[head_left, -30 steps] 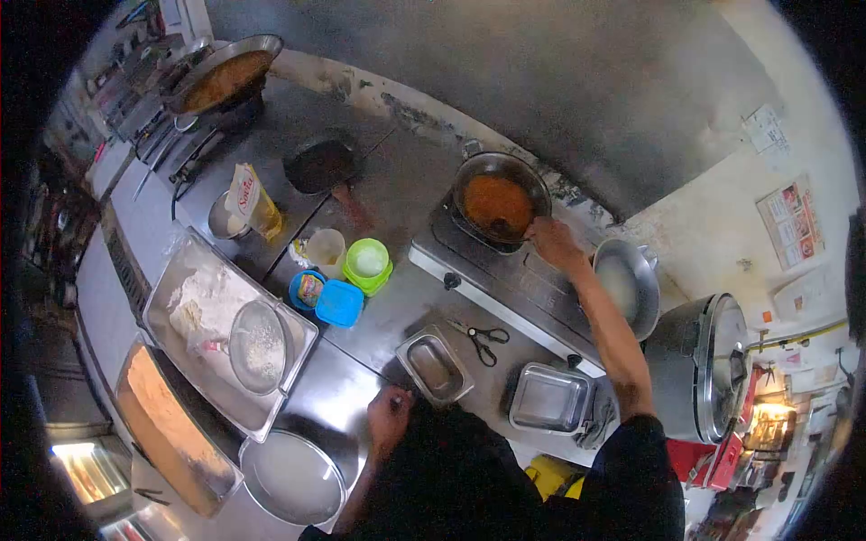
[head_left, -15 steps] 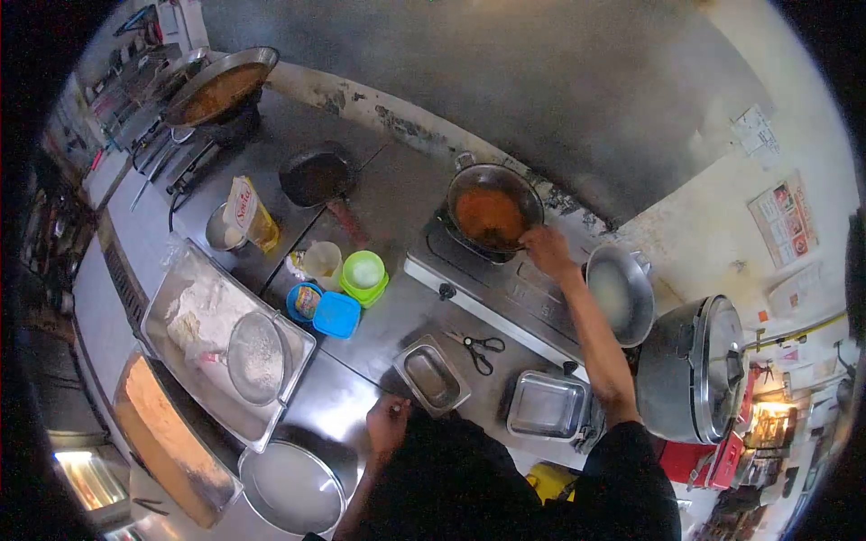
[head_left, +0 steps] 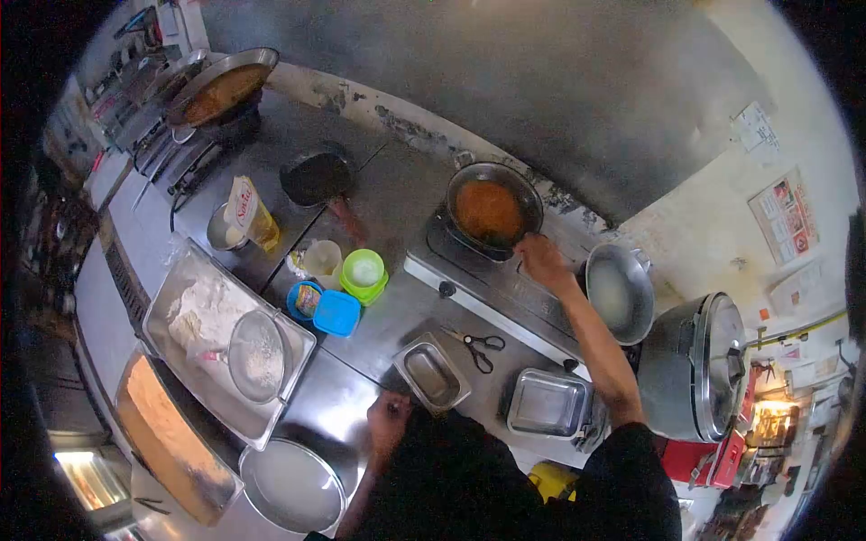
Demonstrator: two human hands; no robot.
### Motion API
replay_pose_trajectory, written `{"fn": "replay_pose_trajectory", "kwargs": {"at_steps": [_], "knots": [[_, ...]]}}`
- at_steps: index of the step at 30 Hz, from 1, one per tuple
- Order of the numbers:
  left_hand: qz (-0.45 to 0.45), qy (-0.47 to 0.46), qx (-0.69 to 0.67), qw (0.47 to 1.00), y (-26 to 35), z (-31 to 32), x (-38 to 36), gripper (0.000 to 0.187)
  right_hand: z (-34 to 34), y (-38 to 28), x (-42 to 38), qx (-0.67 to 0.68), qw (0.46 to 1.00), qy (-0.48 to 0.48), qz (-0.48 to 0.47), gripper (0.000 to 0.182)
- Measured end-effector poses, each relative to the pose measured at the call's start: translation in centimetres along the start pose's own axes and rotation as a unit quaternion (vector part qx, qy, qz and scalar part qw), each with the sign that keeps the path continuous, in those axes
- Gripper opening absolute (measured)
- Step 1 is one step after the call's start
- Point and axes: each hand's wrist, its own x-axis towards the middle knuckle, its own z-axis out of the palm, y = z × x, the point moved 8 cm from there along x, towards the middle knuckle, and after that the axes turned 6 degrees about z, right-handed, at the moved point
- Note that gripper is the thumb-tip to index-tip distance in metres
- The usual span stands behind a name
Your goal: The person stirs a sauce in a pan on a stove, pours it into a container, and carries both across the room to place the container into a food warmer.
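My right hand (head_left: pixel 544 259) is closed at the near right rim of a wok (head_left: pixel 495 171) on the stove, where its loop handle would be; the fingers cover the grip. Inside the wok lies orange-brown food (head_left: pixel 488 213). My left hand (head_left: pixel 388 419) is curled closed by the counter's near edge, left of a small steel pan (head_left: pixel 440 397); whatever is in the fingers, if anything, is hidden. To the right of that pan are black-handled scissors (head_left: pixel 480 345) and a second steel pan (head_left: pixel 548 406).
A second wok with pale liquid (head_left: pixel 613 293) and a large lidded pot (head_left: pixel 681 370) stand right of the stove (head_left: pixel 487 302). Leftward are a flour tray (head_left: pixel 167 307) with a strainer (head_left: pixel 259 356), small tubs (head_left: pixel 336 314), an oil pouch (head_left: pixel 253 216) and a frying pan (head_left: pixel 316 178).
My right hand has shifted slightly down at the wok's rim, and the food's surface looks a little different. My left hand stays nearly where it was, turned slightly.
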Motion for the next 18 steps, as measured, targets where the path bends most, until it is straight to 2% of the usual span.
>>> {"fn": "replay_pose_trajectory", "kwargs": {"at_steps": [2,4,5,8,11,14,17,18], "knots": [[-0.009,-0.005,0.015,1.0,-1.5,0.9,0.0,0.018,-2.3,-2.3,0.7,-0.12,0.987,-0.098,0.049,0.02],[-0.007,-0.004,0.003,1.0,-3.1,1.5,-0.3,0.02,-1.7,-1.8,0.7,-0.099,0.989,-0.102,0.049,0.019],[-0.004,-0.006,-0.001,1.0,-3.8,1.7,-0.5,0.02,-1.2,-1.4,0.5,-0.087,0.99,-0.103,0.052,0.019],[-0.078,-0.036,0.02,0.996,-5.3,2.6,-0.6,0.023,-0.7,0.1,1.1,-0.069,0.993,-0.072,0.064,0.016],[-0.109,-0.027,-0.075,0.991,-5.7,2.9,-1.0,0.027,-0.3,-0.1,1.0,-0.095,0.992,-0.065,0.049,0.015],[-0.109,-0.046,-0.025,0.993,-5.3,3.4,-0.6,0.032,-1.7,-0.6,1.1,-0.073,0.997,0.001,-0.026,0.015],[-0.162,-0.025,-0.097,0.982,-2.6,2.8,-0.7,0.034,-3.7,-2.1,1.4,-0.041,0.999,-0.023,0.003,0.014],[-0.155,-0.024,-0.083,0.984,-4.4,3.4,-1.2,0.034,-3.0,-2.0,1.1,-0.06,0.998,-0.028,-0.009,0.014]]}}
